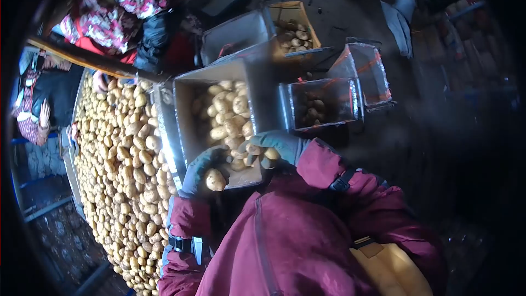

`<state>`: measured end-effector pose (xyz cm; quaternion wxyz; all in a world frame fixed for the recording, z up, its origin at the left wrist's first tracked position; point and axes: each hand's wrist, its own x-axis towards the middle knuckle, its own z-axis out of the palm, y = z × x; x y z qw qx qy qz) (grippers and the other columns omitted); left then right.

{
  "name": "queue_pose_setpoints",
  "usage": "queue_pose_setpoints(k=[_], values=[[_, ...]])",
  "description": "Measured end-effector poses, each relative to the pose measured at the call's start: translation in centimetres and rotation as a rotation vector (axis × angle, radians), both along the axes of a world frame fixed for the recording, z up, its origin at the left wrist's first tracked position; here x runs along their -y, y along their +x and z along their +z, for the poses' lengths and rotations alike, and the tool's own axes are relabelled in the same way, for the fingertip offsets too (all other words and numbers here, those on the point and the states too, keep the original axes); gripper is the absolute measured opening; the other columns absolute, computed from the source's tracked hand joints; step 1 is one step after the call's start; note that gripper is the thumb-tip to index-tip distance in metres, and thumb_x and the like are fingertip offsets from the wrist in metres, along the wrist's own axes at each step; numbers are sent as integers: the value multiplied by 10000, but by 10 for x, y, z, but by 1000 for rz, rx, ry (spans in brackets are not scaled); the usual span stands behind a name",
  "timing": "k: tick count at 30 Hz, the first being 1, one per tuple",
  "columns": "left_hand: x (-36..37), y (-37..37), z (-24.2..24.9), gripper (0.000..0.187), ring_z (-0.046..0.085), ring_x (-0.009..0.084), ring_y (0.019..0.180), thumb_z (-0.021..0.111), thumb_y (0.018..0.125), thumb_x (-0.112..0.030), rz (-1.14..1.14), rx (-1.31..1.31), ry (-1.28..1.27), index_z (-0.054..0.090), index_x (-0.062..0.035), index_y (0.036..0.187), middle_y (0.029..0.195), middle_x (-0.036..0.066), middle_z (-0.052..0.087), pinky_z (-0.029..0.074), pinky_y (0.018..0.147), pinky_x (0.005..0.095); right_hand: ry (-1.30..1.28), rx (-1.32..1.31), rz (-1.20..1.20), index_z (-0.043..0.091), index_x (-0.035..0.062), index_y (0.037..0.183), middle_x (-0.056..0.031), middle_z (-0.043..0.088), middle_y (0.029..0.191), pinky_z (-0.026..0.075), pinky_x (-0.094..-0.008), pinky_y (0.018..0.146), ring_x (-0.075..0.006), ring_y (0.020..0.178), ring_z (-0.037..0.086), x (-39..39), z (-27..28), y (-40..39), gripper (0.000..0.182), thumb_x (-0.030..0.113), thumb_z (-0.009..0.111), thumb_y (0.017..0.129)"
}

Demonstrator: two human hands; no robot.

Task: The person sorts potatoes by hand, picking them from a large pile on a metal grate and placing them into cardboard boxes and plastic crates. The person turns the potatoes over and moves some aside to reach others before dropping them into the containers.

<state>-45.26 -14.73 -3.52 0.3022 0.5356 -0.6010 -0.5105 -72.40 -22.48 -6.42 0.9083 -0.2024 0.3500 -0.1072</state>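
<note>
My left hand [204, 171], in a dark glove, is closed around a potato [216, 180] at the near left corner of an open box [181, 107]. Gloved as well, my right hand [272, 143] has its fingers curled around a potato [271, 154] over the box's near right edge. Loose potatoes [226, 111] lie inside this box, under and beyond both hands. To the left spreads a large heap of potatoes [123, 170], beside the box's metal-edged side.
Other bins [323, 84] and a yellowish-lined box [310, 24] with potatoes stand beyond and to the right. A person in a flowered top [107, 24] is at the upper left, another person [41, 104] at the far left. A wooden rail [90, 61] crosses the heap's far end.
</note>
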Motion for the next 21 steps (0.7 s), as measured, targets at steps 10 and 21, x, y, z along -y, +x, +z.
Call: queue_pose_setpoints(k=[10, 21], values=[[20, -33, -15, 488, 661, 172, 983, 595, 961, -25, 71, -429, 538, 532, -47, 1444, 1197, 88, 653, 579, 809, 299, -303, -375, -628, 653, 15, 1186, -108, 688, 901, 460, -239, 489, -107, 629, 606, 54, 9, -233, 350, 300, 605, 988], [14, -17, -38, 361, 669, 262, 1124, 626, 1010, -187, 391, -872, 591, 565, -16, 1322, 1268, 163, 655, 588, 918, 387, -599, -756, -518, 672, 42, 1265, -92, 738, 1149, 573, -277, 713, -163, 851, 729, 108, -10, -234, 395, 341, 596, 1019]])
